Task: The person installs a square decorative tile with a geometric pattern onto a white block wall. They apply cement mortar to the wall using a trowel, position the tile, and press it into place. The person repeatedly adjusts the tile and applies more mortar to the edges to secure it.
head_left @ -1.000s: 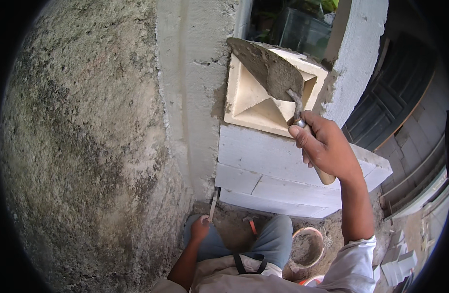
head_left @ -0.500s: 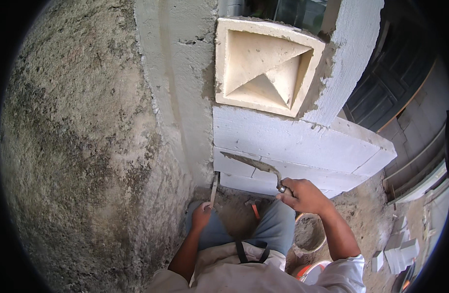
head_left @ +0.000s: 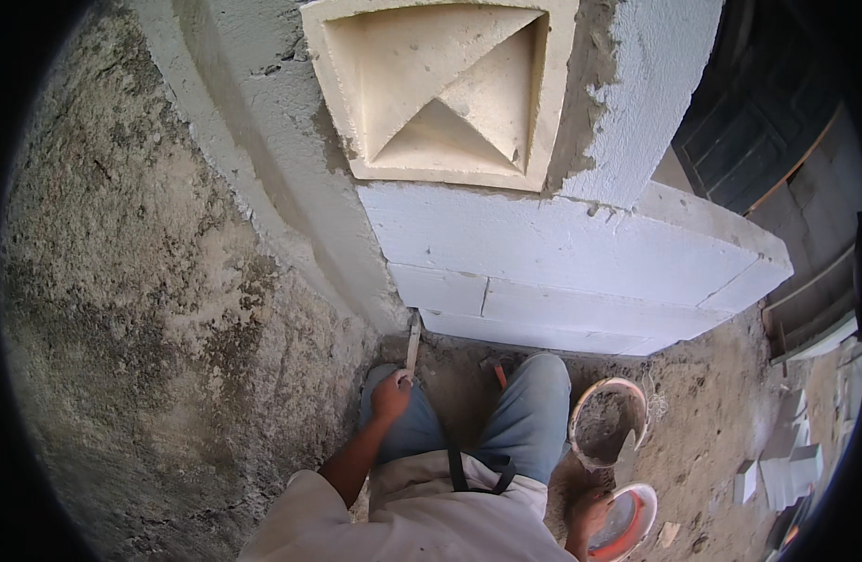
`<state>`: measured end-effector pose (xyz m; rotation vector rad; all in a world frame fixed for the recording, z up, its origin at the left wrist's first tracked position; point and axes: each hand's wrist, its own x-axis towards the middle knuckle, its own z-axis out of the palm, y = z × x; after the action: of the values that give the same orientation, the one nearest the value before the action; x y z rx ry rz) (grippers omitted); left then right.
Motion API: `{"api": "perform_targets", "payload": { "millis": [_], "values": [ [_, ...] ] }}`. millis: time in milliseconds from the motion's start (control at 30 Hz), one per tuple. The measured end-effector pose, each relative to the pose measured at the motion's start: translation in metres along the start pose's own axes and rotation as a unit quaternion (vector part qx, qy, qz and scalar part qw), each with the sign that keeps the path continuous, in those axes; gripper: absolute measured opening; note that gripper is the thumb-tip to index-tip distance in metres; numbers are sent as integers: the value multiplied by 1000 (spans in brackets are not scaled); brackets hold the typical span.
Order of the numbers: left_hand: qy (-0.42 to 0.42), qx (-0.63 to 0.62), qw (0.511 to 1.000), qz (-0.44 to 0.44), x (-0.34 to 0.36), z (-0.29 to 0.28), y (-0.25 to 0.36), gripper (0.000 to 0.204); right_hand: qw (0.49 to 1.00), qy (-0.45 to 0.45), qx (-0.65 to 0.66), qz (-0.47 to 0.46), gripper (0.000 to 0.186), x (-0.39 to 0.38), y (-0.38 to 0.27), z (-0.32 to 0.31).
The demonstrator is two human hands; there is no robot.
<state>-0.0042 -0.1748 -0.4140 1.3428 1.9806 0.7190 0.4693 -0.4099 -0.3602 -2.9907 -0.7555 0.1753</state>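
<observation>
Low on the left, my left hand (head_left: 391, 395) is closed around a thin pale wooden strip (head_left: 413, 345), whose far end reaches the corner at the foot of the white block wall (head_left: 515, 229). My right hand (head_left: 592, 513) is down at the lower right beside the second bucket, gripping a pointed trowel (head_left: 625, 457). The trowel's handle is mostly hidden in the fist. Its blade points up at the near rim of a bucket (head_left: 646, 409) that has grey mortar (head_left: 604, 423) inside.
A cream square decorative block (head_left: 450, 180) sits in the wall above. Rough old masonry (head_left: 169, 309) rises close on my left. A white-and-orange bucket (head_left: 648, 510) stands by my right hand. A red-handled tool (head_left: 500, 377) lies between my knees; pale blocks (head_left: 792, 468) lie far right.
My right hand has swung the trowel from in front of the block wall down and back to the buckets. My left hand keeps the strip in nearly the same spot. The view has shifted.
</observation>
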Motion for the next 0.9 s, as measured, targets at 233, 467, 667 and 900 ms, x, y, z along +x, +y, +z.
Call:
{"api": "perform_targets", "payload": {
  "millis": [233,467,667,900],
  "values": [
    [-48,-5,999,-4,-8,-13,0,30,987,-118,-28,-106,27,-44,-10,57],
    [-105,0,994,3,4,-12,14,32,982,-181,40,-28,20,-117,44,57],
    [-109,18,994,-21,20,-9,-8,35,960,-159,226,-44,30,-137,68,10],
    [-139,63,988,-9,13,-7,1,35,857,-210,467,59,38,-28,24,93]
  ]
}}
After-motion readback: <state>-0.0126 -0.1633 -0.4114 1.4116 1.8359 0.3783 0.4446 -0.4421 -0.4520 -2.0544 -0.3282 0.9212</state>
